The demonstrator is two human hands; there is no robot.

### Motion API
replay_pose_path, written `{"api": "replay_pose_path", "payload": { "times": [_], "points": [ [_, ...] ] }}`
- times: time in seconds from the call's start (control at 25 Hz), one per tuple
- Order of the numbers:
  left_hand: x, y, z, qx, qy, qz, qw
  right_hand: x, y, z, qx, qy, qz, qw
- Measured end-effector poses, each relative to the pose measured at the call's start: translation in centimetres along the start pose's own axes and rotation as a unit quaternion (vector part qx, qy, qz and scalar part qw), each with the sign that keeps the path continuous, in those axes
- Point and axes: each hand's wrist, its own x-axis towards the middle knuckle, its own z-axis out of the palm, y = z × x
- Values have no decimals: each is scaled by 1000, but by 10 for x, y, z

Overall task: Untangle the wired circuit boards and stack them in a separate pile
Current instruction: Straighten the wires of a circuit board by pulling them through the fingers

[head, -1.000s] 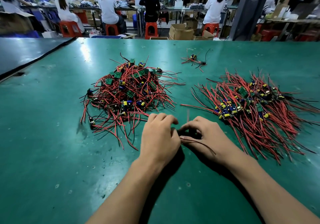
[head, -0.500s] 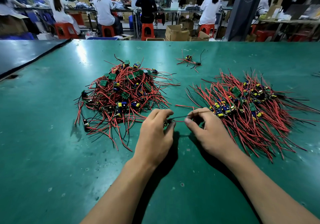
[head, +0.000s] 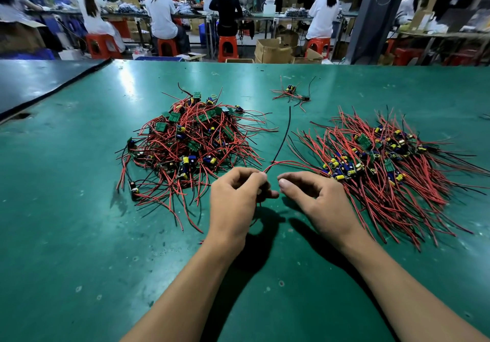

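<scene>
Tangled pile [head: 185, 143] sits left of centre on the table [head: 79, 222], plenty left in it. Your left hand [head: 238, 198] is curled tight on the near side of it, pinching one unit's leads at the fingertips. The board is hidden in the fist, so can't confirm it. Black lead [head: 285, 135] stands up toward the far edge, red lead [head: 291, 162] arcs right. Stray cluster [head: 291, 94] lies near the far edge, apart from both piles. Change: half a second ago your right hand [head: 318, 201] pinched that wire too. Now it's let go, fingers loosely curled, holding nothing, just beside the left. Reads as this unit freed and ready for the sorted pile [head: 384, 169] toward the right edge.
</scene>
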Motion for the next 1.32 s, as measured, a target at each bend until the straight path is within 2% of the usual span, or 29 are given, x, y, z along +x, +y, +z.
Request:
{"api": "replay_pose_path", "payload": {
  "times": [0.08, 0.16, 0.28, 0.44, 0.64, 0.8, 0.92, 1.12, 1.32],
  "points": [
    [-1, 3, 1, -40, -47, -97, 993, -1, -2, 3, 55, -32, 16, 998],
    [-2, 2, 3, -55, -93, -171, 979, 0, -2, 4, 58, -36, 21, 997],
    [-1, 0, 1, -91, -152, -223, 959, 1, -2, 0, 31, -33, 11, 999],
    [1, 1, -4, -62, -190, -219, 955, 0, -9, 0, 147, -72, 76, 984],
    [-1, -3, -1, -33, -210, -201, 956, 1, -9, 2, 249, -20, 188, 950],
    [-2, -1, -2, -43, -231, -221, 947, 0, -7, 4, 234, 0, 167, 958],
    [0, -2, -1, -40, -221, -222, 949, 1, -5, 2, 227, -14, 153, 962],
    [0, -5, -1, -61, -212, -203, 954, 1, -3, -5, 251, -132, 195, 939],
    [2, -3, -4, -67, -227, -220, 946, 1, -4, -6, 291, -120, 227, 922]
  ]
}}
